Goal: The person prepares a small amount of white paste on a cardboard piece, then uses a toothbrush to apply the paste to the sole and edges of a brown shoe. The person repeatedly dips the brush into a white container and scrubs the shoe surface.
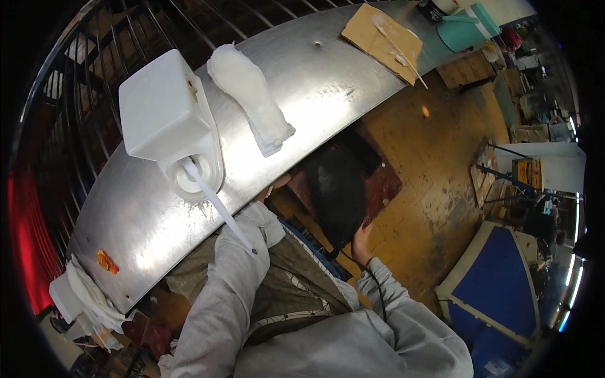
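Beside the bench edge, a thin black flexible cord [379,291] crosses the grey right sleeve [394,295]; were that arm to swing outward, the cord could catch and tug askew the broad, dark, rounded black piece [337,195]. A raised left forearm could likewise knock the long white plastic spout [217,205], which overlies the grey left sleeve [236,277], and tip its boxy white container [157,104]. The black piece lies between the hands, over a dark-red square panel [386,186]. The right hand [361,246] is at its lower right edge, fingers bent, their closure unclear; the left hand [282,181], mostly hidden, is near its left side, grip indeterminable.
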Available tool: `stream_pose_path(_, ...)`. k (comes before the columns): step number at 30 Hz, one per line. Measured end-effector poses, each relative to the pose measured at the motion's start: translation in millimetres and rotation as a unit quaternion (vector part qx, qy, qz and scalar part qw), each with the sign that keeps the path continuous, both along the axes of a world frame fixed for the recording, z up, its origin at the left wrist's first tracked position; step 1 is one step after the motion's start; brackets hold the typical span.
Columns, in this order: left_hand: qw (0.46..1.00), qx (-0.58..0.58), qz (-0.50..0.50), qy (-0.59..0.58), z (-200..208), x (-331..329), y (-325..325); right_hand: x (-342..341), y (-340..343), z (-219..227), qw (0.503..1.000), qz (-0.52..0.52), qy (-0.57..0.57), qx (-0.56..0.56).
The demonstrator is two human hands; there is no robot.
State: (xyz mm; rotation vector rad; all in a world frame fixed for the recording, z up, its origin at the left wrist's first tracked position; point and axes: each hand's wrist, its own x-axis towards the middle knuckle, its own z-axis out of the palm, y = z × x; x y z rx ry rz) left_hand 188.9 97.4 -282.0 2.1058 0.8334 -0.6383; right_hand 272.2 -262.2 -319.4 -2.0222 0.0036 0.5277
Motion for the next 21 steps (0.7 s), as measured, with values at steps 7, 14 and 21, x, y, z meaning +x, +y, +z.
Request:
stream_pose_path(7,1.000,0.004,-0.002,-0.014,3.8,-8.4,-2.4,-35.4,-27.4,-20.3,0.995,-0.003,-0.040,-0.094)
stream_pose_path(14,0.998,0.028,0.009,-0.053,20.3,-18.2,-5.7,-30.4,-27.9,-18.4,0.996,-0.001,-0.031,-0.083)
stream_pose_path(21,0.930,0.090,0.051,-0.352,136.0,-120.6,-59.8,52.8,24.8,103.2,0.983,-0.023,-0.141,-0.112)
